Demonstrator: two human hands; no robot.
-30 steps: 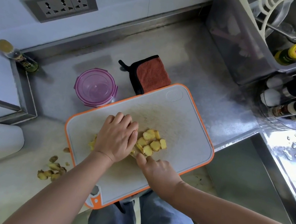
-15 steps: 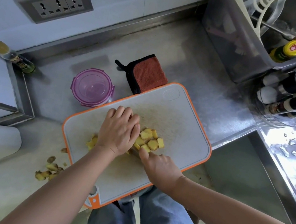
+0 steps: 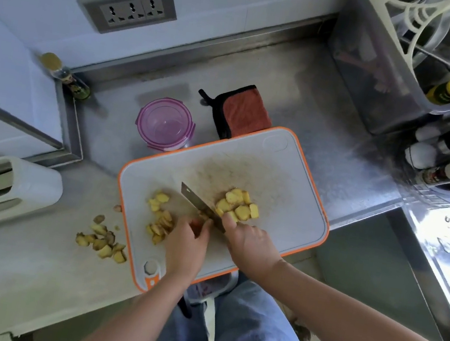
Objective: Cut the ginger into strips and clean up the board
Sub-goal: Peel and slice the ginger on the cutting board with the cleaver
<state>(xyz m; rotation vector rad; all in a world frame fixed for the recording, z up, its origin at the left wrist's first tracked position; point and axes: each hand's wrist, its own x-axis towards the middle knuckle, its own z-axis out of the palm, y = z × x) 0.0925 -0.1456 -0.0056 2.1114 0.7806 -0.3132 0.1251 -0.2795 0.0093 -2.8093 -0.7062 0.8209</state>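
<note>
Knife point(image 3: 198, 204) is down on the cutting board point(image 3: 293, 210), blade lying diagonally across the middle. The right hand point(image 3: 253, 244) is wrapped round the handle, forefinger reaching up to the blade. The ginger point(image 3: 237, 205) lies sliced in two heaps, one on each side of the blade. The left hand point(image 3: 188, 242) sits just left of the steel, fingers curled down on a small bit right at the blade. Off the board's left edge, offcuts point(image 3: 104, 240) lie scattered on the worktop point(image 3: 27, 272). Past the board's far left corner stands a purple lidded tub point(image 3: 166, 123), and a red cloth point(image 3: 244, 112) meets the far edge.
</note>
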